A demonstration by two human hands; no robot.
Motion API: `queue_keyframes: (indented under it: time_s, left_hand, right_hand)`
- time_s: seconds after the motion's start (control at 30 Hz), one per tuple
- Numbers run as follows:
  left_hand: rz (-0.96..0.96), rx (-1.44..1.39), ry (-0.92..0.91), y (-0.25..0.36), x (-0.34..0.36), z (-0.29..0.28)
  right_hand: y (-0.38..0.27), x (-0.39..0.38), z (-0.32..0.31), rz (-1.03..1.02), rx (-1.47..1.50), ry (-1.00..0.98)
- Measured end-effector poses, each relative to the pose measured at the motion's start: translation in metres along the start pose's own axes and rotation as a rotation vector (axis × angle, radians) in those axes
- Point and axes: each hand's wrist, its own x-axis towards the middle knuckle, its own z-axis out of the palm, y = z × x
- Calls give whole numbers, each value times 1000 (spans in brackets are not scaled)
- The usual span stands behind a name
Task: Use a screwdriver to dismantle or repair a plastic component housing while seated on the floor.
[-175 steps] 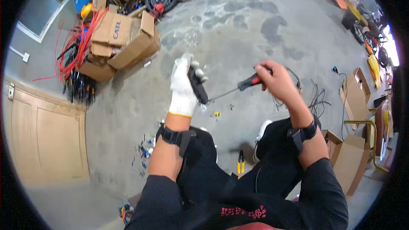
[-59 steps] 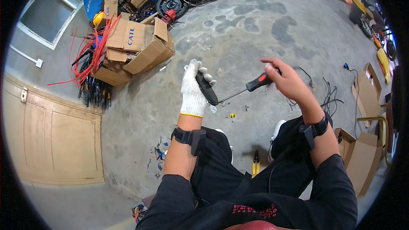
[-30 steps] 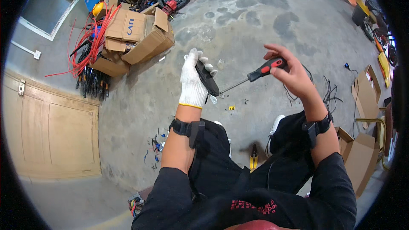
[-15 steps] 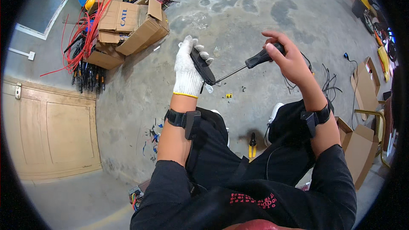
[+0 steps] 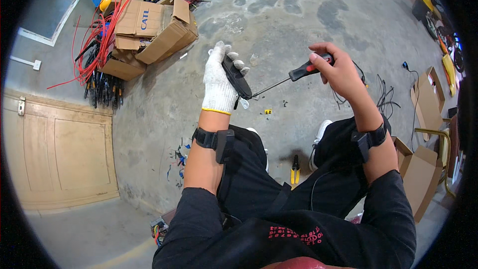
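My left hand, in a white knit glove, is closed around a black oblong part with a rounded lower end. A small translucent piece shows just below that end. My bare right hand grips a screwdriver by its black-and-red handle. Its long shaft slants down-left, the tip at the part's lower end; I cannot tell exactly what it touches. On the floor between my feet lie yellow-handled pliers, and a small yellow piece sits farther forward.
Cardboard boxes, red cables and tyres are piled at upper left, near a wooden door. Loose black wires and open cardboard boxes lie at right, beside a metal-framed chair. Small scraps lie left of my feet.
My fingers on the screwdriver have shifted and curled again, and the handle has turned, showing red. Both hands sit higher in the picture than two seconds ago, as does the background.
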Motion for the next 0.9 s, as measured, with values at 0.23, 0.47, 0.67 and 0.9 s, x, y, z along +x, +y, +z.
queue_keyframes:
  time_s: [0.23, 0.47, 0.67, 0.9]
  left_hand:
    - [-9, -55, -31, -1, -2, 8]
    - [-13, -71, -22, -2, -2, 7]
    - [-9, -60, -12, -1, -3, 7]
    - [-51, -91, -73, -2, 1, 3]
  right_hand:
    - [7, -1, 3, -421, 220, 123]
    - [11, 0, 3, -404, 254, 167]
    - [16, 7, 6, -428, 292, 323]
    - [20, 9, 25, -602, 78, 402]
